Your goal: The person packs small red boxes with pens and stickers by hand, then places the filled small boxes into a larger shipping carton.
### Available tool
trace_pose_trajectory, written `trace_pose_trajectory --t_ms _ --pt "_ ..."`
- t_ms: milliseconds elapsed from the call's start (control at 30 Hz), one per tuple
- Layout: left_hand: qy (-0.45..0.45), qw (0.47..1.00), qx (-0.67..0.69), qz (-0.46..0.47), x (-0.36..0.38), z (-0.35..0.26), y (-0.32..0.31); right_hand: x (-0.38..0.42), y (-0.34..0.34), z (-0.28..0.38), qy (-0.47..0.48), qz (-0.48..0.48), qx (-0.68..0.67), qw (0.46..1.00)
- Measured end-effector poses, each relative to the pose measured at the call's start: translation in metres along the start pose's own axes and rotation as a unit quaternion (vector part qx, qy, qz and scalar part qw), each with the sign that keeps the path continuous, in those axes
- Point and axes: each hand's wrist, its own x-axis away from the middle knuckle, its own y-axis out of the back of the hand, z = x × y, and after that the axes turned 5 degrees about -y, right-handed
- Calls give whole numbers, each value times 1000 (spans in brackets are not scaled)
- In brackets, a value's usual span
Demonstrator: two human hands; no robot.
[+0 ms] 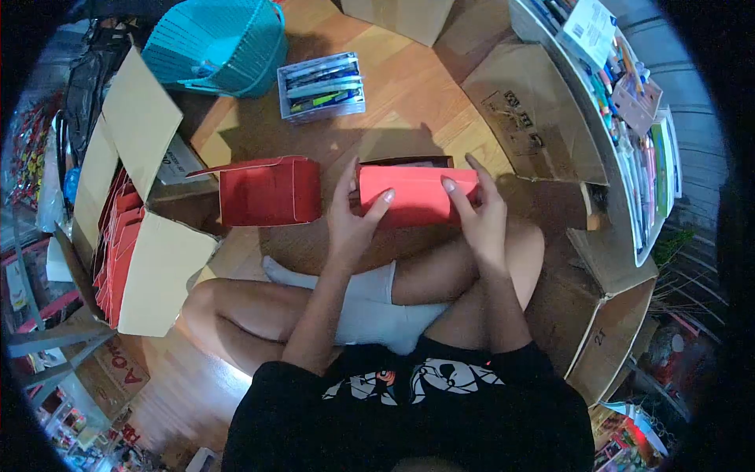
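A red box (413, 193) is held in front of my crossed legs, its flap toward me and a dark opening showing along its far edge. My left hand (354, 208) grips its left end, the thumb on the red front. On the right end, my right hand (478, 208) holds it the same way, thumb on the front and fingers behind. Just left of my left hand stands another red box (270, 191), open, with its flap raised at the upper left. What lies inside the held box is mostly hidden.
Beyond the boxes are a clear container of pens (322, 108) and a turquoise basket (263, 59). At left, a cardboard box (169, 275) holds red folded pieces. Cardboard boxes (535, 118) and a white tray of stationery (578, 106) stand at right.
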Motion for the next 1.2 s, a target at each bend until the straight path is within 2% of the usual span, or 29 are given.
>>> trace_pose_trajectory --t_ms 33,67,100,133,167,200,267,400,467,500,567,600,633,667,700,733,800,833,867,933,1033,1100,1200 --pt "-32 997 67 -15 5 1 -4 3 -4 -5 41 -17 -77 996" --pt "-62 989 133 -32 10 -2 -7 6 -9 -11 35 -17 -75 996" --pt "-57 989 133 -30 14 -5 -4 10 -14 -18 67 11 -181 981" --pt "-45 995 80 42 18 -7 1 15 -16 -23 97 38 -285 953" --pt "-32 993 26 114 20 -7 6 21 -13 -27 93 86 -297 946" --pt "-26 993 26 115 19 -6 9 25 -9 -28 87 86 -296 947" --pt "25 980 85 178 15 -3 12 27 0 -23 63 129 -269 952" --pt "69 979 63 179 3 -8 12 8 -3 -21 -47 86 -311 945" --pt "197 969 42 144 -5 -13 11 -7 -3 -18 -93 98 -330 934" --pt "200 968 41 144 -6 -12 10 -12 -4 -18 -133 111 -348 921" --pt "161 982 80 52 -4 -10 5 -15 -10 -23 -149 94 -318 932" --pt "166 982 79 52 -3 -13 -3 -15 -14 -25 -160 77 -289 941" --pt "63 994 89 -9 -2 -18 -14 -16 -17 -23 -165 77 -288 940" --pt "-42 992 97 -70 -1 -20 -19 -15 -18 -18 -115 47 -286 950" --pt "-37 992 97 -70 -2 -20 -20 -15 -19 -14 -66 18 -283 957" --pt "-51 992 83 -81 -3 -20 -19 -15 -20 -12 -70 17 -280 957" --pt "-60 991 69 -93 -5 -17 -8 -14 -22 -13 -15 -30 -236 971" --pt "-121 988 -83 -42 -9 -15 11 -15 -18 -17 -17 -30 -234 972" --pt "-177 956 -233 11 -13 -15 21 -16 -9 -23 -45 2 -257 965" --pt "-173 957 -232 5 -20 -18 21 -18 -6 -27 -75 32 -280 957" --pt "-152 965 -213 13 -22 -12 17 -20 -9 -21 -88 -2 -229 969" --pt "-127 954 -271 -7 -25 -8 17 -23 -12 -24 -9 -53 -17 998" --pt "-114 945 -307 6 -24 1 18 -21 -15 -17 -27 -78 52 995"
